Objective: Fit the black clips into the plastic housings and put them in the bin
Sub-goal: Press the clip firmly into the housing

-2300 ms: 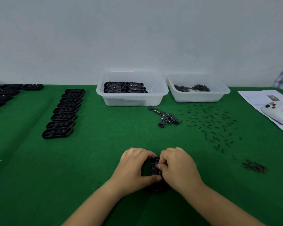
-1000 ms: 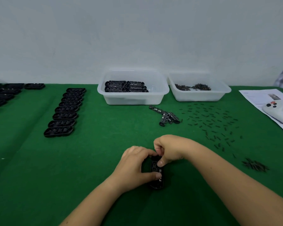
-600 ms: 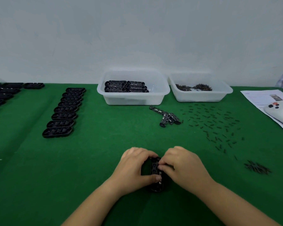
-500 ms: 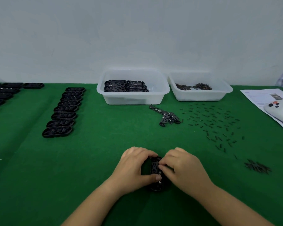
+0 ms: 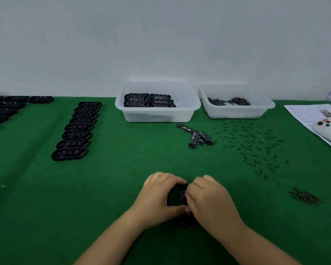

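Back from a reach toward 12 o'clock, right hand (image 5: 210, 201) pinching at housing (image 5: 182, 196) gripped by left hand (image 5: 159, 197); clip probably seating.

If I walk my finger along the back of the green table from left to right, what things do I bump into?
Black oval plastic housings at the left edge → column of black housings → white plastic bin holding finished housings → white plastic bin with small dark parts → white paper sheet → white controller with buttons.

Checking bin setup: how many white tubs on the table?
2. Left bin holds stacked housings; right bin beside it holds small dark parts. Both at the table's far edge.
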